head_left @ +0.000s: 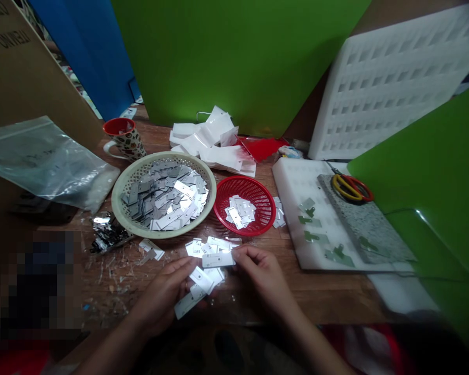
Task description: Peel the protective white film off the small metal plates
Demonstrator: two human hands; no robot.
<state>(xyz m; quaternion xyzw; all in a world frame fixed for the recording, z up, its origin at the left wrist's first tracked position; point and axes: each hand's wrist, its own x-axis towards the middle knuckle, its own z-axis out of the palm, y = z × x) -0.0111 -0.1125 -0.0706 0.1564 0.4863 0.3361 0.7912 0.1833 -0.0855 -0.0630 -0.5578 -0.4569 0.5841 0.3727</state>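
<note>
Between finger and thumb, my right hand pinches the end of a flat rectangular metal plate that has a small hole in it. My left hand holds several similar metal plates, fanned out, with the thumb on top. Beyond my fingers, more metal plates lie loose on the wooden table. A cream plastic basket full of these plates stands at the back left. Beside it, a smaller red basket holds a lower heap of them.
Dark metal scraps lie left of the cream basket, near a mug. White paper strips are piled behind. On the right, scissors rest on a stone slab over white foam. Green panels stand around.
</note>
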